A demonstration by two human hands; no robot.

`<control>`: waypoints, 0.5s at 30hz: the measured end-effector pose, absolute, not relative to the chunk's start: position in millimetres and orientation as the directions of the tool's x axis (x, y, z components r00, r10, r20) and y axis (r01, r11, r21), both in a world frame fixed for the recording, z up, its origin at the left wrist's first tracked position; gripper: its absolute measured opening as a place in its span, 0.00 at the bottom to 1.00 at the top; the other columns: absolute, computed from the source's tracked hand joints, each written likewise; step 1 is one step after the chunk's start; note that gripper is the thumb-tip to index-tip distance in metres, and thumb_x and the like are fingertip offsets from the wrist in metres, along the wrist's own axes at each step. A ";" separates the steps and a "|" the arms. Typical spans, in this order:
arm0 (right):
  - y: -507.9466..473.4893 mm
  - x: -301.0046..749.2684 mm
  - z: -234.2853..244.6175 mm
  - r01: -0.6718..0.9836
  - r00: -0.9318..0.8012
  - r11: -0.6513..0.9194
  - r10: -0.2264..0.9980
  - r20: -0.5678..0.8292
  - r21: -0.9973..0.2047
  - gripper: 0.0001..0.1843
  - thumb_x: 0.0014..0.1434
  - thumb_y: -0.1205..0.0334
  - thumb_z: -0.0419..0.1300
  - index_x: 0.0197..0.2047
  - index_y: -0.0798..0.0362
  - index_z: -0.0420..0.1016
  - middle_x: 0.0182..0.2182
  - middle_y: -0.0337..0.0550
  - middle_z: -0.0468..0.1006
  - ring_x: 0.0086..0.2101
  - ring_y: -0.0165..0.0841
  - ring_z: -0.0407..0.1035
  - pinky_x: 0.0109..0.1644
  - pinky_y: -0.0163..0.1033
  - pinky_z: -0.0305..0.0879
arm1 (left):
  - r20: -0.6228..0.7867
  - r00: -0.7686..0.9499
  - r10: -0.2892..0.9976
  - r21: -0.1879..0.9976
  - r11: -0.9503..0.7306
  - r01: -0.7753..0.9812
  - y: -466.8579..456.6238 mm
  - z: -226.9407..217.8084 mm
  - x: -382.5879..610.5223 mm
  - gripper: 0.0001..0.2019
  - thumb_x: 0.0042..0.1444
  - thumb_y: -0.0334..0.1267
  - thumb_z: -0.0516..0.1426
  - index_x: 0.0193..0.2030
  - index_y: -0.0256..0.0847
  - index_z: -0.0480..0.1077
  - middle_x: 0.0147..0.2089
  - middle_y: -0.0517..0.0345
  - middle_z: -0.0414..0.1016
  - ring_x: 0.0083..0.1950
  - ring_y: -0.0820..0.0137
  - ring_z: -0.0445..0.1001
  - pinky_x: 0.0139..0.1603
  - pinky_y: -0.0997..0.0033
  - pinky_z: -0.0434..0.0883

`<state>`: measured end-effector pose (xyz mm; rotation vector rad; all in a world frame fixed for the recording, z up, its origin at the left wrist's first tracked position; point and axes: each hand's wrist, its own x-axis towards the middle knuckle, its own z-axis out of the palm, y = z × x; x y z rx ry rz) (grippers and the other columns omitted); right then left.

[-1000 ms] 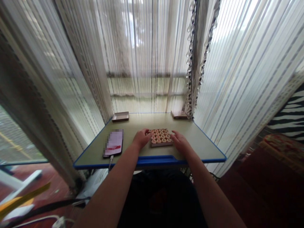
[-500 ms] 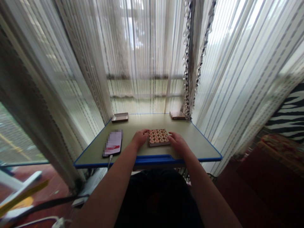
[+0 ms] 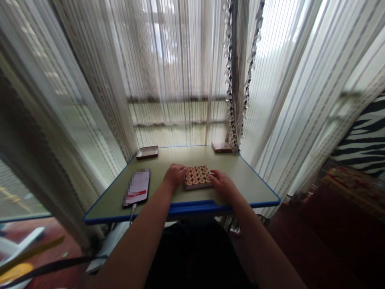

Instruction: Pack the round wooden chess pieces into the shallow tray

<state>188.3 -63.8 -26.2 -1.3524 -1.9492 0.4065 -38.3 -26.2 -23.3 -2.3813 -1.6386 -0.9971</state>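
Note:
A shallow box of wooden Chinese chess pieces [image 3: 197,175] lies on the table near its front edge. Round pieces marked with characters fill it in neat rows. My left hand [image 3: 175,175] is at the box's left side, its fingers curled against the upper left corner. On the opposite side, my right hand [image 3: 223,183] has its fingers bent over the right edge, touching the box and the end pieces. Between them the two hands grip the box from both sides. The undersides of the fingers are hidden.
A phone [image 3: 137,187] with a white charging cable [image 3: 133,209] lies at the left. A shallow open tray [image 3: 147,152] sits at the back left, a flat box [image 3: 221,147] at the back right. Sheer curtains [image 3: 177,80] hang behind the blue-edged table [image 3: 252,188].
My right hand has closed in on the box's right edge, where a small gap showed before. The whole view has shifted slightly with my head.

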 end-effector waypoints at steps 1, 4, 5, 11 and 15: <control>-63.8 188.3 -26.4 0.676 -0.193 0.404 0.904 0.381 -0.616 0.21 0.58 0.55 0.49 0.50 0.57 0.68 0.43 0.48 0.75 0.45 0.36 0.66 0.51 0.40 0.59 | 0.544 0.221 0.809 0.270 -0.418 0.867 -26.7 -23.3 -38.2 0.19 0.55 0.40 0.44 0.35 0.40 0.75 0.37 0.54 0.77 0.42 0.67 0.69 0.48 0.68 0.63; -65.1 187.7 -25.6 0.677 -0.195 0.416 0.897 0.397 -0.607 0.21 0.58 0.55 0.48 0.49 0.57 0.69 0.44 0.49 0.75 0.46 0.36 0.66 0.51 0.39 0.58 | 0.535 0.230 0.813 0.238 -0.407 0.882 -27.8 -22.7 -37.9 0.19 0.56 0.40 0.43 0.35 0.40 0.75 0.37 0.54 0.76 0.42 0.67 0.69 0.48 0.69 0.63; -65.9 187.3 -25.0 0.681 -0.196 0.415 0.897 0.396 -0.604 0.20 0.58 0.55 0.48 0.49 0.57 0.69 0.44 0.48 0.75 0.45 0.36 0.66 0.51 0.39 0.58 | 0.531 0.233 0.814 0.232 -0.404 0.885 -28.2 -22.3 -37.8 0.20 0.56 0.40 0.43 0.35 0.40 0.75 0.37 0.53 0.76 0.42 0.67 0.69 0.48 0.69 0.63; -69.8 185.5 -21.4 0.706 -0.192 0.391 0.908 0.372 -0.590 0.18 0.58 0.56 0.49 0.48 0.54 0.70 0.43 0.46 0.75 0.45 0.36 0.67 0.50 0.38 0.59 | 0.519 0.212 0.828 0.270 -0.394 0.879 -29.4 -19.4 -36.8 0.19 0.56 0.39 0.42 0.34 0.40 0.75 0.38 0.53 0.76 0.43 0.68 0.70 0.48 0.71 0.64; -69.8 186.2 -21.9 0.700 -0.195 0.398 0.906 0.377 -0.594 0.18 0.58 0.56 0.49 0.48 0.55 0.70 0.42 0.47 0.76 0.44 0.35 0.68 0.49 0.38 0.60 | 0.546 0.164 0.821 0.320 -0.386 0.865 -28.7 -19.1 -36.2 0.19 0.56 0.39 0.42 0.35 0.39 0.74 0.40 0.52 0.76 0.44 0.68 0.71 0.49 0.71 0.63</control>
